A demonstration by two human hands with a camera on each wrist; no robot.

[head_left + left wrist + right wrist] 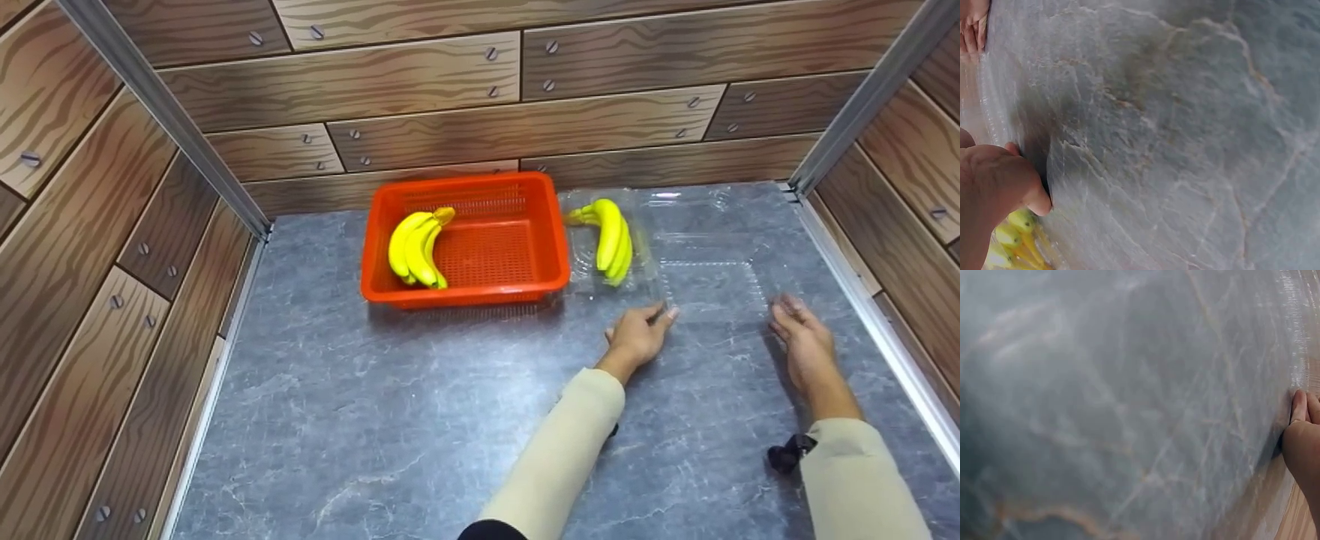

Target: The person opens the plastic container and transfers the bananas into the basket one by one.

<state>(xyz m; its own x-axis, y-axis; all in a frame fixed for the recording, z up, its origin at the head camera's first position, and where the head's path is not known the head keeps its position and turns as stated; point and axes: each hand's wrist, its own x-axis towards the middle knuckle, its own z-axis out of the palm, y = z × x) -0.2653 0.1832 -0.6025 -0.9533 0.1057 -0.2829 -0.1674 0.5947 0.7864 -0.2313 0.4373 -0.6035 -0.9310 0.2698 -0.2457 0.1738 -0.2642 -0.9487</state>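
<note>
A clear plastic container [709,264] lies on the right of the table, its outline faint against the grey surface. At its near left corner, my left hand [640,334] pinches the edge with thumb and curled fingers. My right hand [806,341] grips the near right edge, its fingertips at the plastic. In the left wrist view, yellow bananas [1016,236] show below the left hand. A second banana bunch [615,240] rests in another clear plastic container [581,259], left of the first.
An orange-red basket [465,295] stands left of the plastic containers, with a banana bunch [416,247] inside it. Wood-patterned walls [420,86] with metal corner strips enclose the grey marbled table [360,420] at the back and both sides.
</note>
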